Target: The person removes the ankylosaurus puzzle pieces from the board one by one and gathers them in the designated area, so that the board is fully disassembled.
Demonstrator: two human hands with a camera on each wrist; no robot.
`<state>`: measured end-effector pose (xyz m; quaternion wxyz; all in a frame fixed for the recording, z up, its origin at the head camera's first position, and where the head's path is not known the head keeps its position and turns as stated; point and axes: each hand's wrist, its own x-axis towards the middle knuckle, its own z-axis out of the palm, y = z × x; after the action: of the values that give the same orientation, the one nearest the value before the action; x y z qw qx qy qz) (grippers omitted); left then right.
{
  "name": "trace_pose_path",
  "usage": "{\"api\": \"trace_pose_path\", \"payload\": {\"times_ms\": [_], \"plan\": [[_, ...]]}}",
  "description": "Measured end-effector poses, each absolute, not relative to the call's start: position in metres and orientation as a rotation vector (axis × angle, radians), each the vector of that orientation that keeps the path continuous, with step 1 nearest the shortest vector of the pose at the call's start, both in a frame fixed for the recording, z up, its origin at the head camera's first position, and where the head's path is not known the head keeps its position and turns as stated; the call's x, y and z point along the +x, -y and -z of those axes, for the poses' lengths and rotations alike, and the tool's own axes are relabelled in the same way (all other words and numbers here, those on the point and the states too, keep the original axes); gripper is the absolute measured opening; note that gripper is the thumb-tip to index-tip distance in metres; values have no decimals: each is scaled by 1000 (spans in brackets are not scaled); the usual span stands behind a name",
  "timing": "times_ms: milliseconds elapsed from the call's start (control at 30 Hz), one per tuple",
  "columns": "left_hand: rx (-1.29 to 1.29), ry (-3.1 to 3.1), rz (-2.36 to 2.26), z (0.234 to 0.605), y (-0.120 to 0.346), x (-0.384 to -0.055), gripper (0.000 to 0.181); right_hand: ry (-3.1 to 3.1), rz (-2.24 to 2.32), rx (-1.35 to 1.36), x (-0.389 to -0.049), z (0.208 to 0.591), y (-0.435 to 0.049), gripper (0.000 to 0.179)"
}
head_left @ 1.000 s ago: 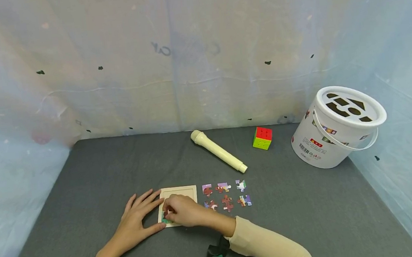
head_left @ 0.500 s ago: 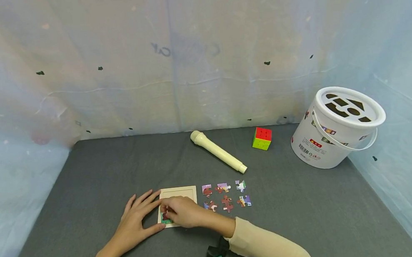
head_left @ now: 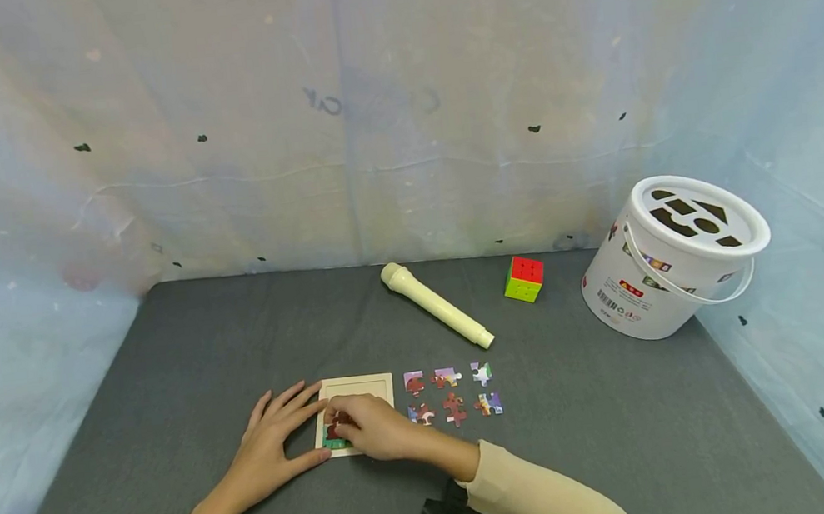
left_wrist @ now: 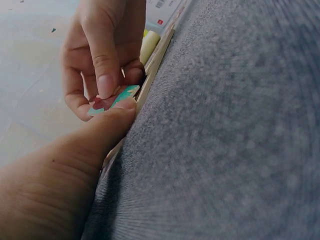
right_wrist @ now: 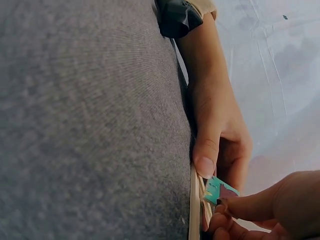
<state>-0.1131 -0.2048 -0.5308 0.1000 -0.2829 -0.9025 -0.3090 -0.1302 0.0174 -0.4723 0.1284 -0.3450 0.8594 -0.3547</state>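
Note:
In the head view a shallow wooden puzzle tray (head_left: 355, 378) lies on the table. My left hand (head_left: 274, 447) rests at its left side with fingers spread, fingertips and thumb on the rim. My right hand (head_left: 373, 428) reaches over the tray, thumb and fingers curled and pinching a jigsaw piece (left_wrist: 116, 101) in teal and dark red. The piece stands tilted at the tray's lower left corner, close to the left thumb (right_wrist: 206, 165) in the right wrist view. Much of the tray's inside is hidden under the right hand.
Several loose jigsaw pieces (head_left: 454, 407) lie in two rows right of the tray. Behind them are a cream toy microphone (head_left: 438, 304) and a red and green puzzle cube (head_left: 524, 279). A white lidded bucket (head_left: 641, 283) with shape holes stands at the table's back right.
My right hand shifts very slightly over the tray's lower left corner, its wrist a little to the right, still pinching the piece. The left hand stays in place.

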Motion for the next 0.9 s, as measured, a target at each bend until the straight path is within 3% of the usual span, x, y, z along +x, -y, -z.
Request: {"api": "trace_pose_path", "payload": {"times_ms": [900], "plan": [[-836, 2671, 910, 532, 205, -113, 69, -2223, 1484, -996, -125, 466, -39, 16]]}}
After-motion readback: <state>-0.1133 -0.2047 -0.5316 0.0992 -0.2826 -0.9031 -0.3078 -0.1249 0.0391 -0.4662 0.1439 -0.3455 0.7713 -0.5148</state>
